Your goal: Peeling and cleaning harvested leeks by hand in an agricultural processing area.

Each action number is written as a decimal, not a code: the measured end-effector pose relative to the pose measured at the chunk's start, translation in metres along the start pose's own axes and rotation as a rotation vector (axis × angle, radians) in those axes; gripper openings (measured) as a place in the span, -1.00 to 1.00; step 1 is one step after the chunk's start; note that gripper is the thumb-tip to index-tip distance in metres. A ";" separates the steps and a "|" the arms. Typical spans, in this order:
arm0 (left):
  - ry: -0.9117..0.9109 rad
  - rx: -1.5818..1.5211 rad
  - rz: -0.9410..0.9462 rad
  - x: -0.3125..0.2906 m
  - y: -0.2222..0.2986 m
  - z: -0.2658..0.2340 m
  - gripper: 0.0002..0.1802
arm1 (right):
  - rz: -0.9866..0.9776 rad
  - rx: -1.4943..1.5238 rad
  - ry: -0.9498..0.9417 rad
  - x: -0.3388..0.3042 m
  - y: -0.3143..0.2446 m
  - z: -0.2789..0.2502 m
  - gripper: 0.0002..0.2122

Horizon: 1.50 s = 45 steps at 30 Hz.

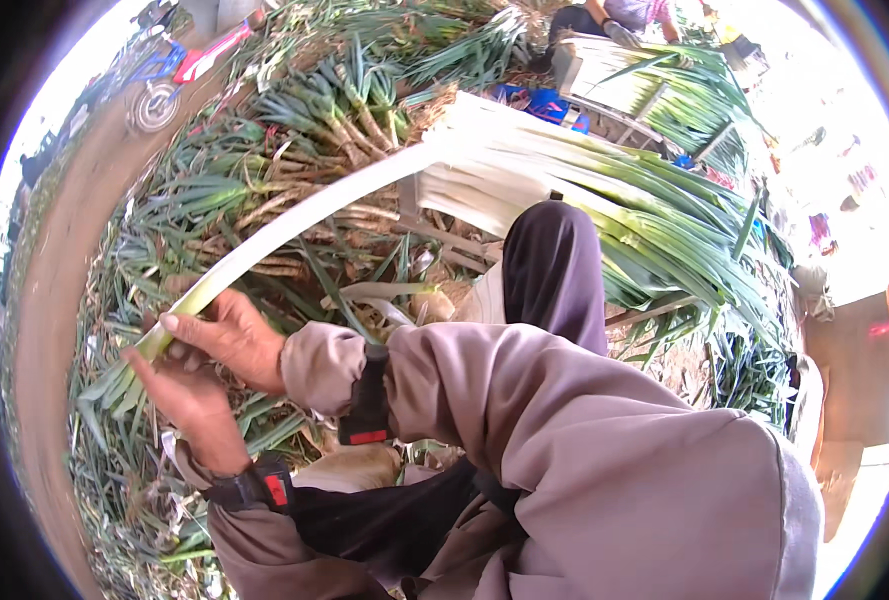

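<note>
A long leek (309,212) with a white shaft stretches from my hands up to the right, where its far end overlaps a stack of leeks. My right hand (232,338) is closed on its green part, thumb along the stalk. Just below, my left hand (189,395) also grips the leek near where the leaves begin; its fingers are partly hidden. The leek's leaves (114,385) hang down past my hands. The stack of trimmed white-and-green leeks (614,200) lies on a low rack beyond my knee.
Untrimmed leeks with roots (349,115) are heaped at the back left, and loose leaves cover the ground around me. Another person's gloved hand (620,34) is by a second leek stack (644,85). A wheeled vehicle (154,105) stands far left; cardboard (849,370) is at right.
</note>
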<state>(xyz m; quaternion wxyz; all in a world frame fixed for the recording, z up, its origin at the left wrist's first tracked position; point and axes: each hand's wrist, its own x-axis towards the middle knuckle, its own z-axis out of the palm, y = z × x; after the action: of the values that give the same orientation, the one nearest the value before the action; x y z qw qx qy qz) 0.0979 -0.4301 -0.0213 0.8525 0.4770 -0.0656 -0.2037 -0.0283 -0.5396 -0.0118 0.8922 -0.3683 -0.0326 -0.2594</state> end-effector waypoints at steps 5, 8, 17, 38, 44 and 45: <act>-0.297 -0.027 -0.257 -0.016 -0.046 0.083 -0.02 | -0.275 -0.517 0.048 0.008 -0.140 -0.061 -0.81; -0.400 0.017 -0.373 -0.003 -0.085 0.092 -0.04 | -0.637 -1.255 0.272 -0.006 -0.318 -0.088 -0.80; -0.360 0.098 -0.487 0.026 -0.154 0.109 -0.46 | -0.617 -2.774 0.340 -0.129 -0.725 -0.183 -0.61; -0.459 0.731 -0.306 0.017 -0.276 0.231 -0.64 | 0.709 -2.450 0.125 -0.241 -0.647 -0.521 -0.59; -0.819 0.718 -0.003 0.009 -0.335 0.370 -0.56 | 0.545 -2.484 0.063 -0.266 -0.663 -0.547 -0.63; -0.844 0.695 -0.011 0.011 -0.344 0.387 -0.56 | 0.572 -2.483 0.111 -0.263 -0.658 -0.541 -0.61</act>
<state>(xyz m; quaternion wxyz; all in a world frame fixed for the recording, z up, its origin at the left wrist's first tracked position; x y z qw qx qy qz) -0.1085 -0.8980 -0.1041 0.5432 0.6079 -0.4628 -0.3481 -0.6480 -1.1795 -0.0491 -0.0260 -0.9345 0.3482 0.0699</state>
